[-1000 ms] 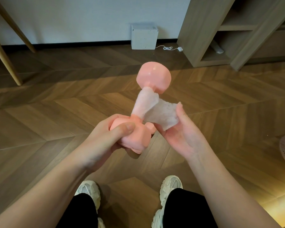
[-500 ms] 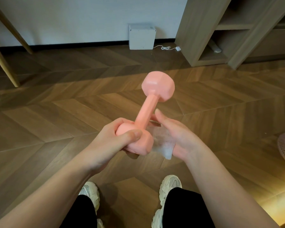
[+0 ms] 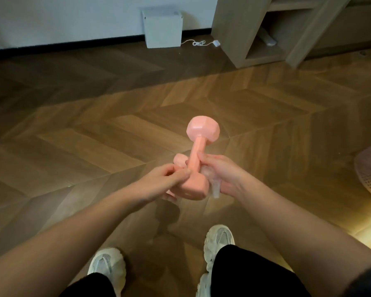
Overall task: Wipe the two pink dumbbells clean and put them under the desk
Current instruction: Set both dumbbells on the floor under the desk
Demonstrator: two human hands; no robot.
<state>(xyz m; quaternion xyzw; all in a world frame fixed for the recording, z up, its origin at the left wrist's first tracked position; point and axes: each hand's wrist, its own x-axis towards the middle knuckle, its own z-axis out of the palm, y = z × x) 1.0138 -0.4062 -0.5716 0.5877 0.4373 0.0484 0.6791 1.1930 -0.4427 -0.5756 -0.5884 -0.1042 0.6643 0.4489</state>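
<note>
At the bottom edge, two white shoes (image 3: pixel 219 239) stand on the wooden floor (image 3: pixel 84 136). Above them both hands hold a pink dumbbell (image 3: pixel 196 155) in the air, tilted, with one head up and away. The left hand (image 3: pixel 159 183) curls its fingers round the lower head. The right hand (image 3: pixel 221 174) wraps the handle with a white wipe (image 3: pixel 215 187) bunched in its palm. Farther off, a white box (image 3: pixel 162 28) and a cable (image 3: pixel 198 42) sit by the wall, beside a wooden shelf unit (image 3: pixel 234 28).
</note>
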